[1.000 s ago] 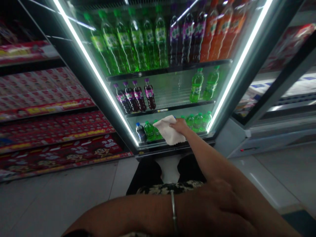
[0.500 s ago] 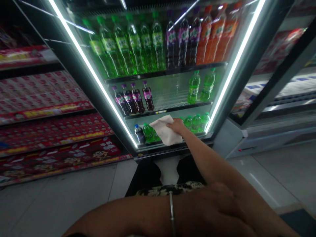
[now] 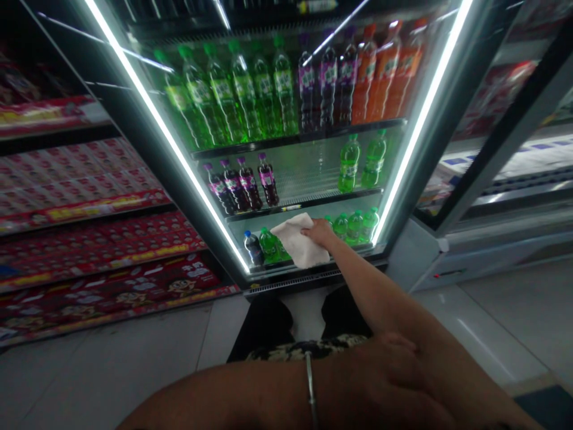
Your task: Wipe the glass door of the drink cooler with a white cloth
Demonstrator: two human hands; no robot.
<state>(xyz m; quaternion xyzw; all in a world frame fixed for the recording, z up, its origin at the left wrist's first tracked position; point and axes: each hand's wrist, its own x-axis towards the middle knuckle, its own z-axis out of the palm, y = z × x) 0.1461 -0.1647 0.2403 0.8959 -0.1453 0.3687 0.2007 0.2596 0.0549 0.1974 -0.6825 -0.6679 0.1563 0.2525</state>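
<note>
My right hand (image 3: pixel 319 232) presses a white cloth (image 3: pixel 296 242) against the lower part of a lit drinks fridge's glass door (image 3: pixel 308 161). The cloth covers some of the bottom-shelf bottles (image 3: pixel 353 224). My left hand (image 3: pixel 394 388) lies close to the camera, wrapped around my right upper arm, with a thin metal bangle (image 3: pixel 310 388) on its wrist. Behind the glass stand green, purple and orange bottles on three shelves.
Shelves of red packaged goods (image 3: pixel 102 239) fill the left side. Another glass-fronted cooler (image 3: pixel 501 173) stands to the right. The floor (image 3: pixel 111 364) is pale tile. My dark-clothed knees (image 3: pixel 268 322) are just in front of the fridge base.
My right hand and the cloth have slid slightly left across the bottom of the glass. The view has tipped up a little. My left hand has stayed on my arm.
</note>
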